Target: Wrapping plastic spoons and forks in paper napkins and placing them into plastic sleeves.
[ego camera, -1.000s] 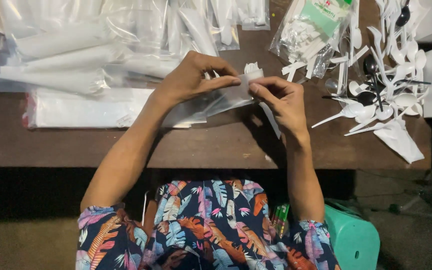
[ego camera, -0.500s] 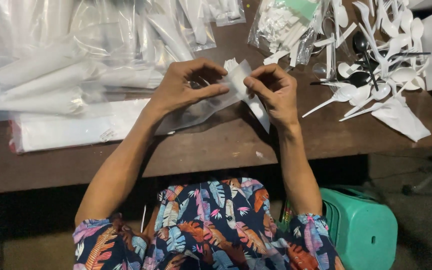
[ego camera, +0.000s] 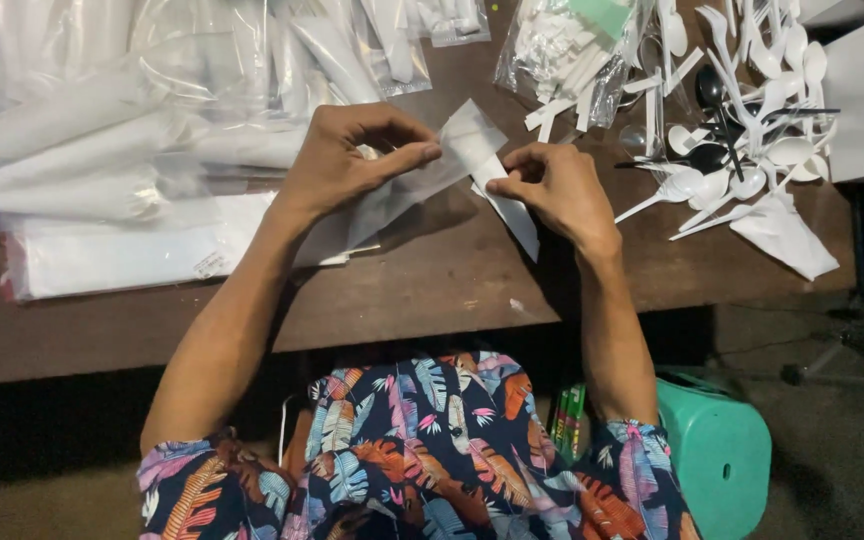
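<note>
Above the brown wooden table (ego camera: 432,290), my left hand (ego camera: 352,160) pinches a long clear plastic sleeve (ego camera: 397,200) that holds something white. My right hand (ego camera: 557,190) grips a folded white paper napkin (ego camera: 507,205) at the sleeve's open end, where the two hands nearly touch. The napkin's lower tail hangs down below my right hand. How far the napkin sits inside the sleeve is hidden by my fingers.
Filled clear sleeves (ego camera: 102,130) lie piled at the left over a flat pack of white sheets (ego camera: 122,255). A bag of white cutlery (ego camera: 572,50) and loose white and black spoons (ego camera: 742,120) lie at the right. A teal stool (ego camera: 717,450) stands below.
The view has shifted slightly. My hands have stayed together at the sleeve's mouth, and the napkin's tail now hangs lower under my right hand.
</note>
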